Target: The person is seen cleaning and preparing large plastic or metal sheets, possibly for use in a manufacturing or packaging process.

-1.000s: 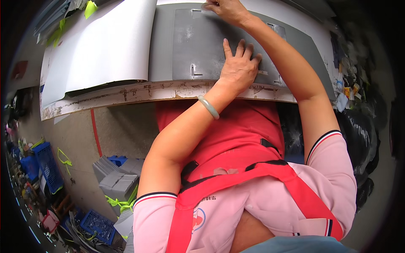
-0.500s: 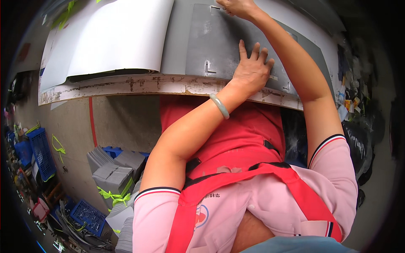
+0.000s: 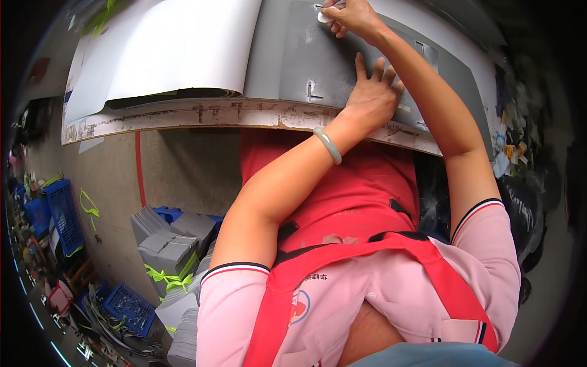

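Note:
My left hand (image 3: 374, 101) lies flat with fingers spread on a dark grey template sheet (image 3: 306, 55), close to the table's near edge. L-shaped corner slots with whitish smudges round them show in the template. At its far left corner slot, my right hand (image 3: 353, 19) pinches a small white rounded piece (image 3: 323, 17) that looks like chalk. Beneath the template is a larger grey sheet (image 3: 262, 67). The right forearm passes over the template's right part and hides some of it.
A white sheet (image 3: 177, 49) with a curled near edge covers the table's left side. The worn table edge (image 3: 257, 115) runs in front of me. Below left stand stacked grey pieces (image 3: 165, 248) tied with green strips, and blue crates (image 3: 64, 208). Black bags (image 3: 520, 202) are at the right.
My right hand has come slightly nearer and right in the picture, and the white piece in it now shows. My left hand stays pressed on the template. The whole view has shifted a little.

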A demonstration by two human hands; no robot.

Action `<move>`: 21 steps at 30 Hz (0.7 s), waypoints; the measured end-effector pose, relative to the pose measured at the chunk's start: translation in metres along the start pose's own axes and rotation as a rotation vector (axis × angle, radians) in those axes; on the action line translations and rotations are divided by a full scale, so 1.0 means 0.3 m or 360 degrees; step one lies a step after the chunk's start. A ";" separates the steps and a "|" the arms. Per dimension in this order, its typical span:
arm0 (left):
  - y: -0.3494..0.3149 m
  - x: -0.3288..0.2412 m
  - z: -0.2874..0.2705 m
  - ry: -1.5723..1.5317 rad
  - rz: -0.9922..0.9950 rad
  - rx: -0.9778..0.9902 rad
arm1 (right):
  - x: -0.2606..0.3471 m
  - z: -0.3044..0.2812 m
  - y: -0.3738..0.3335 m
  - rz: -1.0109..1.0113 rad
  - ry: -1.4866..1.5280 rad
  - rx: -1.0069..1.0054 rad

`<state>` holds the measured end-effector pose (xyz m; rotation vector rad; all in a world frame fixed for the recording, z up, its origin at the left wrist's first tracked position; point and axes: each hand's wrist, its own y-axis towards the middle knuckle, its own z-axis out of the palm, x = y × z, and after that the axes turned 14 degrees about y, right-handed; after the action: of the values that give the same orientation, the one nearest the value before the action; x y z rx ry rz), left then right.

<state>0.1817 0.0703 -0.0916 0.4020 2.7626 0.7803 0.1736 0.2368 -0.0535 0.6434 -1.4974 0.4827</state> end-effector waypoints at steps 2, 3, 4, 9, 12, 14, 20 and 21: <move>-0.014 0.021 0.014 0.0105 -0.0035 -0.0015 | 0.079 0.100 -0.072 0.0351 -0.0145 0.0015; -0.027 0.018 0.023 0.0195 -0.0021 -0.0044 | 0.129 0.149 -0.139 0.0680 -0.0314 -0.0010; -0.033 0.021 0.043 0.0185 -0.0039 -0.0023 | 0.162 0.191 -0.208 0.0705 -0.0306 0.0002; -0.041 0.031 0.060 -0.0269 -0.0210 -0.0043 | 0.185 0.271 -0.330 0.0685 -0.0493 0.0323; -0.024 0.022 0.014 0.0059 0.0013 0.0017 | 0.181 0.291 -0.348 0.0664 -0.0568 0.0276; -0.031 0.026 0.018 0.0129 0.0033 0.0095 | 0.175 0.300 -0.341 0.0657 -0.0589 0.0265; -0.041 0.040 0.047 0.0044 -0.0039 0.0046 | 0.213 0.301 -0.375 0.0557 -0.0561 0.0430; -0.038 0.037 0.056 -0.0023 -0.0082 0.0047 | 0.193 0.292 -0.381 0.0344 -0.0610 0.0401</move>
<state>0.1742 0.0727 -0.1134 0.3395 2.7625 0.7225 0.1850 0.0882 -0.0097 0.8074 -1.8985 0.7538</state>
